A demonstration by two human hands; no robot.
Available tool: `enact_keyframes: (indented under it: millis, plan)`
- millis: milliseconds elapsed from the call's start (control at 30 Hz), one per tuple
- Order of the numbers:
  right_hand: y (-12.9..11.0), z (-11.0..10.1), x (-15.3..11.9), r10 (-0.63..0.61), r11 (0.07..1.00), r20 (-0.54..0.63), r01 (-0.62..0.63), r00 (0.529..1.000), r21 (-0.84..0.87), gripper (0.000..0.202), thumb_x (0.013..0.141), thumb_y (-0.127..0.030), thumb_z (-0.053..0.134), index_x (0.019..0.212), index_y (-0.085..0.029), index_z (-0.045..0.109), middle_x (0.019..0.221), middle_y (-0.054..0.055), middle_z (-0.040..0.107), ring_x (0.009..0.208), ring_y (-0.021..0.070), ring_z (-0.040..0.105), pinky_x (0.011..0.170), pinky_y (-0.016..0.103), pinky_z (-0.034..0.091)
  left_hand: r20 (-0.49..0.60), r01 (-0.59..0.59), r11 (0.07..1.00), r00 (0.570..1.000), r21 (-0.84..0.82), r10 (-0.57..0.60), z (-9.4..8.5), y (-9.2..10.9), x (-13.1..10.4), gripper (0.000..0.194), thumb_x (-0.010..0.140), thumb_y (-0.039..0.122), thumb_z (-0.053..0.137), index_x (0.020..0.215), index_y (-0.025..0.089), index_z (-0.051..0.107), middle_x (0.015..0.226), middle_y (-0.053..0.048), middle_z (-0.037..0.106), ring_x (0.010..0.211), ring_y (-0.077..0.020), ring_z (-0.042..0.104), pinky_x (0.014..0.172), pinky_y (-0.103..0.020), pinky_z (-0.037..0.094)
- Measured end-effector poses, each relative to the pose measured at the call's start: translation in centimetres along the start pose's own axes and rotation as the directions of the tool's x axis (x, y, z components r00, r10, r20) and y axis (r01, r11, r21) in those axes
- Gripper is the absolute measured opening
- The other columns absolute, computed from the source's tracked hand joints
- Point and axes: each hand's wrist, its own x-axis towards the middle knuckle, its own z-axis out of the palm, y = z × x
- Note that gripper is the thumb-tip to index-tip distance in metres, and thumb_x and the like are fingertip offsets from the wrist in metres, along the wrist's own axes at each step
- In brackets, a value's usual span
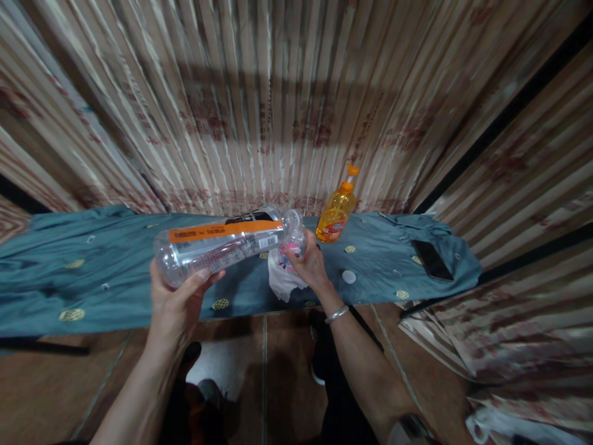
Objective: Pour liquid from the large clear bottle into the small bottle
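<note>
A large clear plastic bottle [222,238] with an orange and silver label lies tilted nearly sideways in my left hand [178,303], its neck pointing right. My right hand [309,262] is closed around a small clear bottle [296,238] with a pink label, whose top is at the mouth of the large bottle. Whether the two mouths touch is hard to make out. Beneath the small bottle, a white crumpled cloth or tissue [281,281] rests on the blue-green tabletop cloth [245,303]. Any liquid in either held bottle cannot be made out.
An orange pump bottle [334,216] stands behind my right hand. A round white cap [349,276] lies to the right, with a black phone [432,259] farther right. Patterned curtains [278,111] hang behind the table, and a white bag [519,426] is at the lower right.
</note>
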Motion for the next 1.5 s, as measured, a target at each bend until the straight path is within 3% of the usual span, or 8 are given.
enact_keyframes:
  millis: [567, 1067, 1500]
  plan:
    - [0.1, 0.1, 0.0, -0.012, 1.000, -0.005, 0.012, 1.000, -0.001, 0.061, 0.080, -0.042, 0.071, 0.130, -0.018, 0.045, 0.117, 0.013, 0.068, 0.107, 0.0307, 0.068, 0.093, 0.045, 0.055, 0.016, -0.021, 1.000, 1.000, -0.005, 0.021, -0.3, -0.3, 0.2, 0.068, 0.047, 0.018, 0.090, 0.105, 0.026, 0.056, 0.104, 0.000, 0.065, 0.086, -0.0179, 0.065, 0.068, -0.033, 0.061]
    - [0.0, 0.1, 0.0, -0.008, 1.000, -0.003, 0.008, 1.000, 0.005, 0.061, 0.081, -0.042, 0.071, 0.130, -0.018, 0.045, 0.119, 0.014, 0.069, 0.110, 0.0308, 0.068, 0.095, 0.045, 0.054, -0.012, 0.006, 1.000, 1.000, -0.008, -0.006, 0.3, 0.1, 0.0, 0.073, 0.041, 0.019, 0.092, 0.102, 0.025, 0.053, 0.105, -0.001, 0.064, 0.088, -0.0183, 0.065, 0.066, -0.030, 0.062]
    - [0.1, 0.2, 0.0, -0.010, 1.000, -0.022, 0.011, 1.000, 0.017, 0.060, 0.080, -0.043, 0.073, 0.127, -0.017, 0.047, 0.114, 0.014, 0.070, 0.105, 0.0315, 0.069, 0.092, 0.046, 0.055, -0.032, 0.004, 0.999, 0.999, -0.048, -0.005, 0.7, 0.1, 0.1, 0.075, 0.036, 0.017, 0.093, 0.098, 0.024, 0.052, 0.097, 0.000, 0.064, 0.078, -0.0148, 0.065, 0.058, -0.030, 0.065]
